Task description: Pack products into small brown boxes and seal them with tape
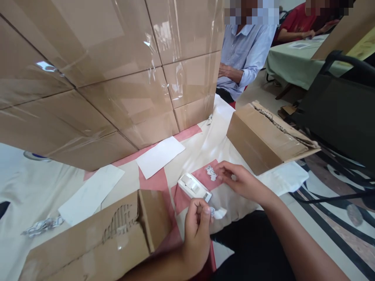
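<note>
Low in front of me, my left hand (197,222) is closed in a pinch on a small white paper cutout (219,213) with some printed lines. My right hand (236,177) hovers to the upper right, fingers loosely bent and apart. Its fingertips are beside another printed paper cutout (210,173) on the red patch of the cloth; whether they touch it I cannot tell. Between the hands lies a white oblong plastic object (194,187) with a raised block on top and a dark label at its near end.
Taped cardboard boxes (123,78) form a tall wall at the back. One carton (96,238) stands at left front, another (258,136) at right. White paper sheets (161,156) and crumpled cutouts (43,226) lie on the cloth. A person in a blue shirt (249,54) sits beyond; a dark chair (334,105) stands right.
</note>
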The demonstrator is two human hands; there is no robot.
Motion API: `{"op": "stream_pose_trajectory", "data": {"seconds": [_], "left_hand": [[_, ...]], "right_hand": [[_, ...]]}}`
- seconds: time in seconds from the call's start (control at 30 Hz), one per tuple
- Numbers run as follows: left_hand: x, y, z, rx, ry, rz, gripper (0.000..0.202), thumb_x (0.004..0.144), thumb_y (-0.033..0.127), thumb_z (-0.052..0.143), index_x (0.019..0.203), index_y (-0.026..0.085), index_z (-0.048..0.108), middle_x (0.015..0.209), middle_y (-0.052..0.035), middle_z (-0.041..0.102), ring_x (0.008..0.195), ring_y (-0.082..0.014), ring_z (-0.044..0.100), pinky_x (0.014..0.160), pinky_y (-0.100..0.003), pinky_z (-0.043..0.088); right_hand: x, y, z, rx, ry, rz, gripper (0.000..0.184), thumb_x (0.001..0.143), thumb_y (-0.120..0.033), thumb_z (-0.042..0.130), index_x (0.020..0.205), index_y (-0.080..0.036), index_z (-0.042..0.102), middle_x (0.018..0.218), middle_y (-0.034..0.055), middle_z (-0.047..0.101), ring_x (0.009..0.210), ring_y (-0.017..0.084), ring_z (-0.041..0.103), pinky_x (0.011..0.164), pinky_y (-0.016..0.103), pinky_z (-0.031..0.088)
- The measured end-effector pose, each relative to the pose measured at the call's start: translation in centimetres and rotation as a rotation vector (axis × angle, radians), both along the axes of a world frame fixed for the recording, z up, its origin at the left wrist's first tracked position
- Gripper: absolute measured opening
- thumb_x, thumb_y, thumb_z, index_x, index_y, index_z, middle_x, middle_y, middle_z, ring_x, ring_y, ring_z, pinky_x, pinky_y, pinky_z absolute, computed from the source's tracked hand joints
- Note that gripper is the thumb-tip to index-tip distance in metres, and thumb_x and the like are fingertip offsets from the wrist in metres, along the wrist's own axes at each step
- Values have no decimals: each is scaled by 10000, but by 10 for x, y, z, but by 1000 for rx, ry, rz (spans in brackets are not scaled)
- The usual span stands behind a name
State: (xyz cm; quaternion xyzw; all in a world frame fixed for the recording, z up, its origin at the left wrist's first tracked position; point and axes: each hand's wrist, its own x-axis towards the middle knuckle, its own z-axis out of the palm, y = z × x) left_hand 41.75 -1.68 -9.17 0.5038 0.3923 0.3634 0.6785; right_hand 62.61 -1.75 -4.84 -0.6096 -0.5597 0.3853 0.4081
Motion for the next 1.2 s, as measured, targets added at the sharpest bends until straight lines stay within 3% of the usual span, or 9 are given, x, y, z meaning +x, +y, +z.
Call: {"op": "stream_pose_trajectory", "data": {"seconds": [0.1,0.2,0.3,0.57,0.7,0.8,0.9,0.97,1.2], "left_hand": [[2,7,5,-66,-37,30,420,931,602,608,843,203,508,674,46,480,579,-77,419,559,-185,376],[3,11,7,-88,-38,22,382,931,563,634,868,204,519,655,59,467,555,-67,402,532,-174,361],[3,12,8,-95,-25,17,386,918,566,649,865,204,527,632,68,443,526,-62,382,497,-172,336],[6,12,9,-37,-69,-29,333,964,493,619,861,198,504,651,56,501,551,-62,399,542,-181,355],[6,12,10,-69,-84,-8,382,951,549,615,856,206,478,622,73,453,526,-60,358,514,-178,322],[5,13,11,-96,-83,-2,406,927,579,633,871,208,479,616,75,447,523,-63,351,514,-183,319],[5,13,11,-109,-82,-3,403,925,572,640,867,209,476,632,71,450,532,-64,352,521,-187,318],[5,13,11,-108,-88,-2,399,931,569,634,863,210,473,640,69,449,540,-64,356,525,-187,316],[3,15,12,-118,-104,-10,403,926,570,640,867,208,473,638,71,450,533,-60,342,517,-184,304]], "right_hand": [[-5,2,4,4,17,122,213,983,-363,590,1099,-205,673,1007,49,684,808,165,588,728,286,455],[-13,-2,12,-67,79,381,251,985,-388,599,917,-171,705,811,18,652,719,142,550,672,267,418],[-18,-6,15,-155,165,473,330,958,-433,632,796,-151,687,662,-14,577,619,115,485,607,251,377],[-12,-9,16,-100,58,408,223,933,-239,572,730,-163,621,670,-32,481,606,101,425,574,243,322],[9,-10,10,-131,28,272,311,950,-348,582,695,-171,556,656,-40,400,611,101,349,569,252,294],[18,-5,-2,-113,-58,37,359,966,-453,562,735,-178,559,671,-28,434,635,114,357,573,259,295],[16,3,-14,-122,-199,-158,465,950,-498,570,639,-204,388,623,-44,327,599,108,284,533,265,229],[13,7,-18,-133,-235,-151,485,969,-496,532,637,-211,324,617,-48,285,585,107,266,527,267,221],[12,6,-20,-86,-305,-120,193,952,-296,529,840,-196,650,676,-19,570,605,129,451,581,259,345]]}}
